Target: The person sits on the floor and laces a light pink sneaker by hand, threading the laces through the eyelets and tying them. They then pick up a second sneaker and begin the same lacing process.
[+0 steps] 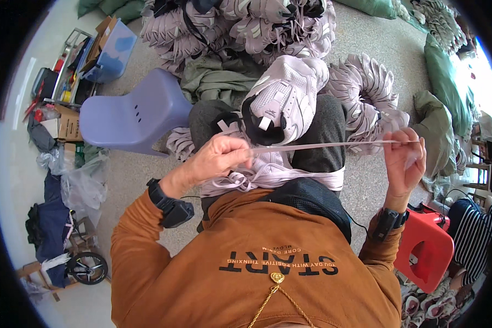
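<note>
A pale pink shoelace (328,145) runs taut between my hands, just above my lap. Its left end is pinched by my left hand (227,157), whose fingertips are slightly blurred. Its other end is gripped by my right hand (405,161), with the fingers curled in; a thin dark tip shows by the fingers, too small to name. Under the lace, a pale pink shoe upper (290,93) with a dark lining rests on my knees. A bundle of similar laces (268,179) lies across my lap, partly behind my left hand.
Stacked shoe uppers (290,30) fill the floor ahead, with a ring of uppers (363,87) to the right. A purple chair (128,112) stands left, a red stool (426,249) right. Green sacks (440,82) lie far right. Another person in stripes (475,235) is at the right edge.
</note>
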The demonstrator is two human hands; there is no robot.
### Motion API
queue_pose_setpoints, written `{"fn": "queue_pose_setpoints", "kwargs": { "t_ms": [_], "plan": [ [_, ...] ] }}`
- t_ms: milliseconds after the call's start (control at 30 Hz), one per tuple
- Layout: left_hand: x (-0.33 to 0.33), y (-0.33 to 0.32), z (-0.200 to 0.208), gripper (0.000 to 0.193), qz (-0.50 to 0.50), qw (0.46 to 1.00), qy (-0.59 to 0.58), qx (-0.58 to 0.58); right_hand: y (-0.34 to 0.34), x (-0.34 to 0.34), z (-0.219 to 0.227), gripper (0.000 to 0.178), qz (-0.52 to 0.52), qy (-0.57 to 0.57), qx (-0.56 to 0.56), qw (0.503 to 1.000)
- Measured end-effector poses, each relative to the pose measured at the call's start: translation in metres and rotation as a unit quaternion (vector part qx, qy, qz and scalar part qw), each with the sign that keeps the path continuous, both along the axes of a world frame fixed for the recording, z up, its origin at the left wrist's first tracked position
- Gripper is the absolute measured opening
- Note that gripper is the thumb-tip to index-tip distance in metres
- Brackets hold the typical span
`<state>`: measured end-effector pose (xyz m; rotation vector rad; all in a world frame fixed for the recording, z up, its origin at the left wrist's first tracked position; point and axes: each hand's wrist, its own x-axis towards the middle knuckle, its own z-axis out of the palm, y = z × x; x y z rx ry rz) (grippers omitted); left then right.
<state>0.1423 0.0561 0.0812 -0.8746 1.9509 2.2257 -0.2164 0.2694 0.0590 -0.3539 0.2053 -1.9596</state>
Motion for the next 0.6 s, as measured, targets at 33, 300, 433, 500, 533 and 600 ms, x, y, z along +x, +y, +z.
{"fn": "queue_pose_setpoints", "kwargs": {
  "t_ms": [33, 300, 433, 500, 533, 600],
  "plan": [
    [0.009, -0.001, -0.006, 0.03, -0.023, 0.997, -0.02, -0.075, 0.0, -0.006, -0.005, 0.036, 0.003, -0.026, -0.047, 0.999],
    [0.02, 0.002, -0.008, 0.021, -0.193, 0.88, -0.106, -0.421, -0.007, -0.007, -0.047, 0.026, 0.025, 0.096, 0.177, 0.979],
    [-0.045, 0.002, 0.019, 0.029, -0.065, 0.858, 0.071, -0.505, -0.045, 0.024, -0.059, 0.016, 0.078, 0.185, 0.24, 0.95],
    [-0.084, -0.007, 0.009, 0.03, -0.028, 0.851, 0.053, -0.522, -0.072, 0.045, -0.046, 0.027, 0.087, 0.218, 0.25, 0.939],
    [-0.099, -0.011, 0.003, 0.031, -0.01, 0.847, 0.045, -0.529, -0.085, 0.052, -0.048, 0.03, 0.086, 0.24, 0.254, 0.933],
    [-0.111, -0.017, -0.012, 0.036, -0.012, 0.879, -0.042, -0.474, -0.102, 0.064, -0.073, 0.03, 0.095, 0.273, 0.23, 0.929]
  ]
}}
